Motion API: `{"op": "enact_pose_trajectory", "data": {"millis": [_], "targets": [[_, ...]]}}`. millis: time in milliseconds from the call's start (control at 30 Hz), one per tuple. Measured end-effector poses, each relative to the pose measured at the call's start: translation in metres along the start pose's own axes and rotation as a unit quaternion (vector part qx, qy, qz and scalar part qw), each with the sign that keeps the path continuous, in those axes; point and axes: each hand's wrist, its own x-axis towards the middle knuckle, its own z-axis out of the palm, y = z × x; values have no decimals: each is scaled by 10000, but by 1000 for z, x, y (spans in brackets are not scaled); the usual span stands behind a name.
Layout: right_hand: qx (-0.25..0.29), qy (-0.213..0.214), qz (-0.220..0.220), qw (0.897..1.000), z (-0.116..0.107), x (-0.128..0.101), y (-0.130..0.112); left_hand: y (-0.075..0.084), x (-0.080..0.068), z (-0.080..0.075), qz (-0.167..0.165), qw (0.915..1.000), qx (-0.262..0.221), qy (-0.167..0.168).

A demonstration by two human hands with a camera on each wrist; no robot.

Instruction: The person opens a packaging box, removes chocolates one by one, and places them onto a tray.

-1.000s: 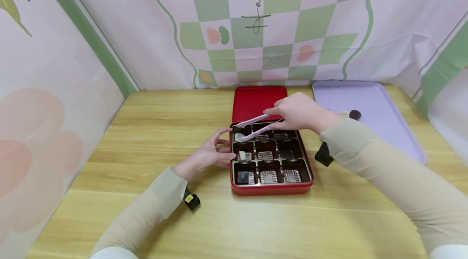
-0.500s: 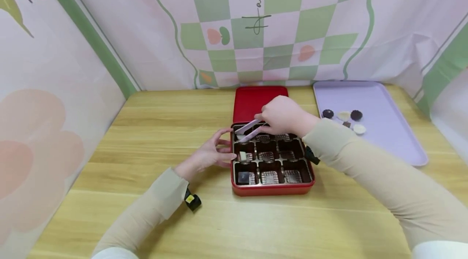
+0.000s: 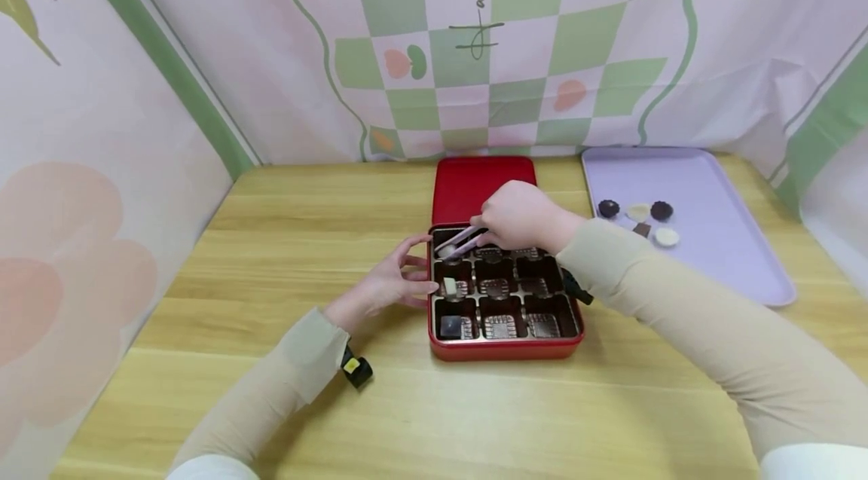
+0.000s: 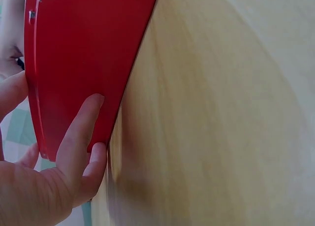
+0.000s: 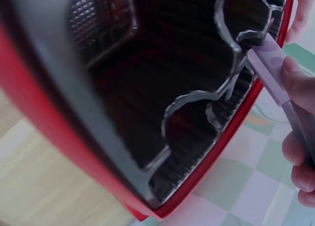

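Note:
In the head view my left hand [image 3: 393, 282] rests against the left side of a red tin box [image 3: 505, 350], its fingers spread and fairly straight along the wall. The left wrist view shows those fingers [image 4: 81, 132] pressing the red side. My right hand [image 3: 525, 216] grips pale purple tongs [image 3: 461, 240] that dip into the back-left compartment. At their tips is a whitish round chocolate [image 3: 447, 251]; whether they still pinch it I cannot tell. A cream-coloured piece [image 3: 450, 285] stands in the middle-left compartment and a dark square chocolate [image 3: 450, 327] lies in the front-left one.
The red lid [image 3: 475, 186] lies open behind the box. A lilac tray [image 3: 712, 239] at the right bears dark chocolates [image 3: 661, 211], a cream piece [image 3: 638, 212] and a white round one [image 3: 667, 237]. A patterned cloth [image 3: 461, 103] hangs behind the wooden table [image 3: 285, 239].
My right hand has moved left and slightly down, bringing the tongs steeper into the back-left compartment. More of the tray's chocolates show now. The left hand stays where it was.

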Motion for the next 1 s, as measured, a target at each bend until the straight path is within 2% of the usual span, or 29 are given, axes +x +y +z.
{"op": "enact_pose_trajectory", "data": {"millis": [267,500,1000], "targets": [[460,313,128,9984,12,-10,7,1,-1,2,24,10000,-78,-17],[520,895,-45,9946,19,-20,13,1,-1,1,28,9999,-109,-30],[819,1631,115,9831,22,-42,20,-2,0,1,65,9999,-96,5]]}}
